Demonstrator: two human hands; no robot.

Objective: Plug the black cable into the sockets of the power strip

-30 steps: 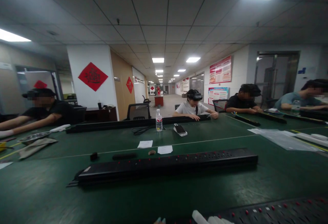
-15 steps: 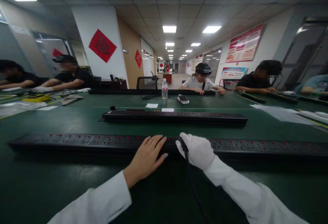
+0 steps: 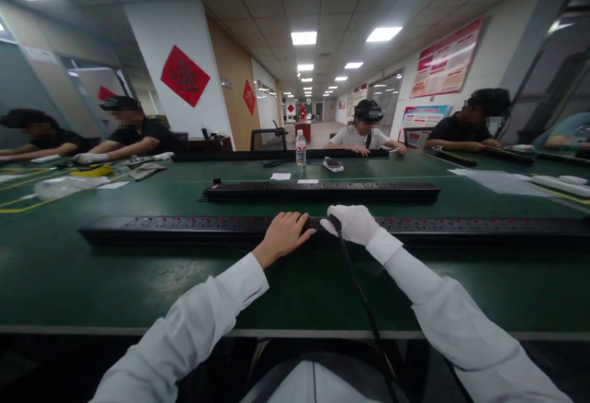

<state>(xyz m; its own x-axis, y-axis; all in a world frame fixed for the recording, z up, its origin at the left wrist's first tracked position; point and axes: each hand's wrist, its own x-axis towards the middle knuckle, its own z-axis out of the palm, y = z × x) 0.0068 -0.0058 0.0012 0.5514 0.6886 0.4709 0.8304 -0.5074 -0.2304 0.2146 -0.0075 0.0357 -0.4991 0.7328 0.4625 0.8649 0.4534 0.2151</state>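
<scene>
A long black power strip (image 3: 175, 231) with a row of red spots lies across the green table in front of me. My left hand (image 3: 288, 233) is bare and lies on the strip near its middle, fingers stretched out over the top. Just right of it, my white-gloved right hand (image 3: 353, 223) is closed round a black plug (image 3: 335, 225) held against the strip. Its black cable (image 3: 357, 283) hangs down towards my lap. The plug's front end is hidden, so whether it sits in a socket cannot be seen.
A second black strip (image 3: 322, 192) lies behind the first. Farther back stand a water bottle (image 3: 301, 150) and a phone (image 3: 333, 164). Co-workers sit at the far side and both ends. A plastic sheet (image 3: 502, 183) lies right; the table's front edge (image 3: 295, 332) runs near me.
My view has shifted back and downward, so the table's front edge and my lap now show. Both hands keep their places on the strip, the right still holding the plug.
</scene>
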